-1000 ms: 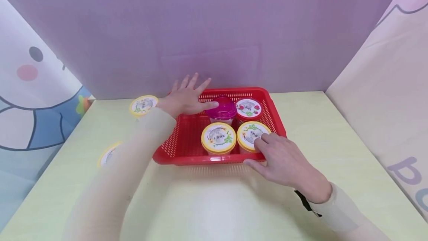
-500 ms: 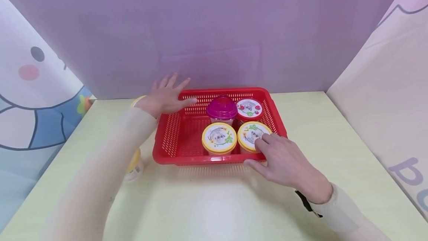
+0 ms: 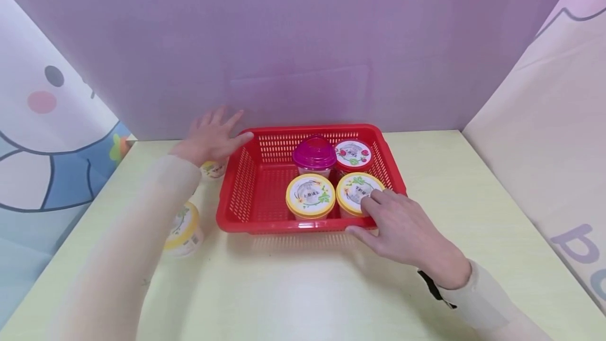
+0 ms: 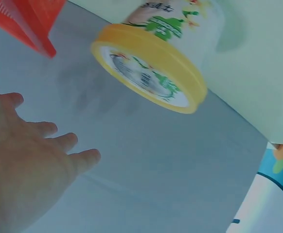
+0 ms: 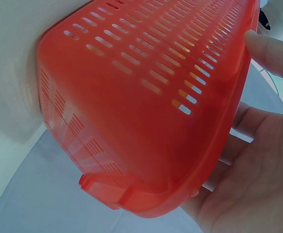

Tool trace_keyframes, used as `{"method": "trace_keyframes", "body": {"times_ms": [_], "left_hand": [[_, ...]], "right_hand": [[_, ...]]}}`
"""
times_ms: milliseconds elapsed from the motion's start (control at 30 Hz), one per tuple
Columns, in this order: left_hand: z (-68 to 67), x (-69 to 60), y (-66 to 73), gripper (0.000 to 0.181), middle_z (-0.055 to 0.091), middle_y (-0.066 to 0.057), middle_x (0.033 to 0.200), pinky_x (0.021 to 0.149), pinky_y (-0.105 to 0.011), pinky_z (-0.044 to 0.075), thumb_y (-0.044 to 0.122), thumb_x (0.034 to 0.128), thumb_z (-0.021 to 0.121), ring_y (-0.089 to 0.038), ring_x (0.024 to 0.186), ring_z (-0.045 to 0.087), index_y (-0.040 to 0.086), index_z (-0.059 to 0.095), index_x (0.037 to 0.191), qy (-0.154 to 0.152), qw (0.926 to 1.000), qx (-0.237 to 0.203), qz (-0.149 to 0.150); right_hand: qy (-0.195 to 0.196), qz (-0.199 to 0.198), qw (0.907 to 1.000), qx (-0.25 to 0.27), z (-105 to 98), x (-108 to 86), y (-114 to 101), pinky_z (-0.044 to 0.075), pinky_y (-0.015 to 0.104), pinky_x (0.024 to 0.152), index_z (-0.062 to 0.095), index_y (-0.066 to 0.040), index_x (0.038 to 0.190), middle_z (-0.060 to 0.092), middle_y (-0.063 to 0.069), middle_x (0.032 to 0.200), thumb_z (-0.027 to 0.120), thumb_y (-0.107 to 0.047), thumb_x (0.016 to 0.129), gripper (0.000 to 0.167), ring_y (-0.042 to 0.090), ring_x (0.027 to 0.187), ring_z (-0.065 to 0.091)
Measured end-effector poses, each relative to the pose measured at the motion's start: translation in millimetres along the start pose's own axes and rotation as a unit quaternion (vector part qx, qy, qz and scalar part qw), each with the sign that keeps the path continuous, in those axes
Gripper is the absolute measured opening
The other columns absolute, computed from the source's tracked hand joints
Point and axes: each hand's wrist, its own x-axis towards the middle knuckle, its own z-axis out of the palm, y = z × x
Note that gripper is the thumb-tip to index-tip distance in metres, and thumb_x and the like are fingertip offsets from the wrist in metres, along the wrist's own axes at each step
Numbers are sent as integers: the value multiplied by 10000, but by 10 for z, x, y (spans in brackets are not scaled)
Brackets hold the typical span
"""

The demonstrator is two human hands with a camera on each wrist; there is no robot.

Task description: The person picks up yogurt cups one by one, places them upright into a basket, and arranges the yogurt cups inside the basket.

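My left hand (image 3: 208, 138), fingers spread, hovers above the back left of the table, left of the red basket (image 3: 265, 227). Partly under it stands a yellow-lidded cup (image 3: 214, 171), which the left wrist view shows as a cup (image 4: 151, 73) beyond the fingertips. My right hand (image 3: 402, 225) grips the basket's front right rim; the right wrist view has the thumb and fingers of that hand (image 5: 258, 160) at the basket's rim (image 5: 219, 141). In the basket are two yellow-lidded cups (image 3: 310, 196) (image 3: 358, 192), a purple-domed cup (image 3: 314, 154) and a red-lidded cup (image 3: 353, 153).
Another yellow-lidded cup (image 3: 183, 230) stands on the table (image 3: 303, 288) at the left, partly behind my left forearm. A purple-grey backdrop (image 3: 303, 46) rises right behind the basket, and printed cloths hang at the left (image 3: 42, 172) and right (image 3: 544, 120).
My left hand has moved left, from over the basket's back left part to beside it, uncovering that corner and more of the front left cup. The right hand stays at the rim.
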Motion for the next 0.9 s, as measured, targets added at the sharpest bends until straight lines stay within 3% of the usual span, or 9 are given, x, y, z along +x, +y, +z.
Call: {"method": "trace_keyframes", "body": {"times_ms": [200, 500, 633, 900], "left_hand": [[-6, -9, -140, 833, -20, -255, 1667, 1160, -714, 43, 643, 997, 382, -534, 1495, 6, 200, 102, 1645, 63, 9998, -44, -175], [30, -27, -308, 862, -14, -252, 1667, 1148, -730, 35, 658, 979, 410, -533, 1492, -1, 219, 84, 1646, -117, 9986, -277, -426], [66, -23, -353, 884, -28, -238, 1672, 1144, -735, 31, 658, 966, 443, -518, 1500, -30, 252, 54, 1647, -286, 9961, -467, -692], [128, 8, -351, 866, -57, -290, 1649, 1045, -817, 191, 596, 982, 447, -589, 1459, -26, 261, -1, 1643, -860, 9858, -897, -1128]], "right_hand": [[53, -22, 10000, -12, 11, 3, 3, 444, 309, 604, 602, -140, 884, 511, -38, 782, 794, -496, 822, 410, 138, 694, 483], [84, -31, 10000, -23, 24, 5, 2, 444, 306, 607, 609, -134, 886, 515, -37, 783, 788, -511, 824, 422, 141, 694, 484], [29, -10, 10000, -17, 24, 3, 1, 454, 311, 614, 612, -136, 894, 523, -34, 792, 786, -510, 825, 418, 140, 707, 493], [59, -21, 10000, -12, 22, -3, 4, 448, 303, 613, 609, -135, 891, 517, -38, 782, 784, -518, 823, 426, 139, 701, 487]]}}
